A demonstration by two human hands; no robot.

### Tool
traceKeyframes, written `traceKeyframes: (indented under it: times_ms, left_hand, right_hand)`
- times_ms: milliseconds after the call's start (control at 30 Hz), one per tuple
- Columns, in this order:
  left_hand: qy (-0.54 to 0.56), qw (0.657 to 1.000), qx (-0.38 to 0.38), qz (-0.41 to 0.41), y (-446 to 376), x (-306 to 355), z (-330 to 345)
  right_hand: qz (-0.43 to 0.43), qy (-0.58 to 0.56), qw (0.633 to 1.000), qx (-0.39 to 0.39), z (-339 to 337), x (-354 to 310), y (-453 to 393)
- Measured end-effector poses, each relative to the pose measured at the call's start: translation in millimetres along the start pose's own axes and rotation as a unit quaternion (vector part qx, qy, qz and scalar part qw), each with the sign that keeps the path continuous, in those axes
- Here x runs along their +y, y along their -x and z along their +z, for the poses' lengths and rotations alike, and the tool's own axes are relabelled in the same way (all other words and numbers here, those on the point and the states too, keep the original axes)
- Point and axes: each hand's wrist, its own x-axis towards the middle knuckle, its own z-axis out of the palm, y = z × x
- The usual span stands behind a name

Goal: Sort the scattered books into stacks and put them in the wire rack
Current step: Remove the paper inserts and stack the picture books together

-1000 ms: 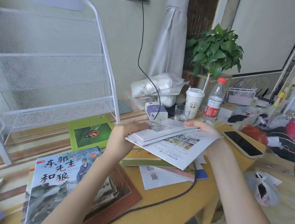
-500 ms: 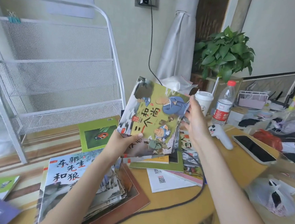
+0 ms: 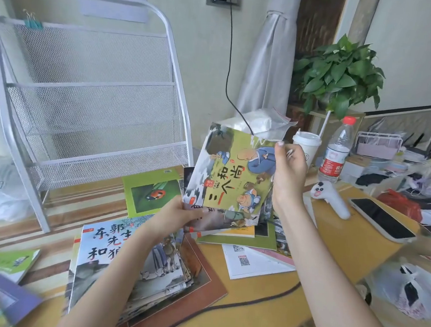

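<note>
I hold a small bundle of picture books (image 3: 234, 175) tilted upright above the table, its green cover with cartoon monks facing me. My left hand (image 3: 179, 216) grips the bundle's lower left corner. My right hand (image 3: 287, 176) holds its right edge, fingers curled behind. The white wire rack (image 3: 96, 89) stands at the back left with bare mesh shelves. A stack of books (image 3: 129, 267) lies under my left forearm. A green ladybird book (image 3: 150, 191) lies flat near the rack. More flat books (image 3: 239, 237) sit under the bundle.
A black cable (image 3: 250, 302) crosses the yellow table (image 3: 345, 240). A phone (image 3: 381, 219), a white panda-faced handle (image 3: 329, 198), a water bottle (image 3: 336, 149) and a paper cup (image 3: 306, 144) stand to the right. Loose books (image 3: 1, 283) lie at the lower left.
The bundle went from lying flat in both hands to standing upright with its cover toward me. Since half a second ago it has barely shifted.
</note>
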Motion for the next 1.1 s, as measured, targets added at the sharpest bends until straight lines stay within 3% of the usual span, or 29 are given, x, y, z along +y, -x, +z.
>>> traceKeyframes:
  times_ms: [133, 200, 467, 733, 1100]
  left_hand:
    - [0.072, 0.996, 0.059, -0.015, -8, -11, 10]
    - [0.101, 0.991, 0.078, -0.030, -11, -14, 9]
    - [0.102, 0.991, 0.076, -0.045, -11, -19, 4]
    - [0.096, 0.984, 0.146, -0.018, -12, -24, 8]
    - [0.142, 0.966, 0.218, 0.009, -14, -23, 11]
  right_hand:
    - [0.056, -0.055, 0.987, 0.140, -8, 9, -2]
    - [0.082, -0.059, 0.980, 0.173, -12, 16, 2]
    - [0.213, -0.067, 0.951, 0.212, -15, 55, 23]
    - [0.215, -0.069, 0.916, 0.332, -27, 64, 27]
    - [0.276, -0.065, 0.900, 0.330, -22, 65, 38]
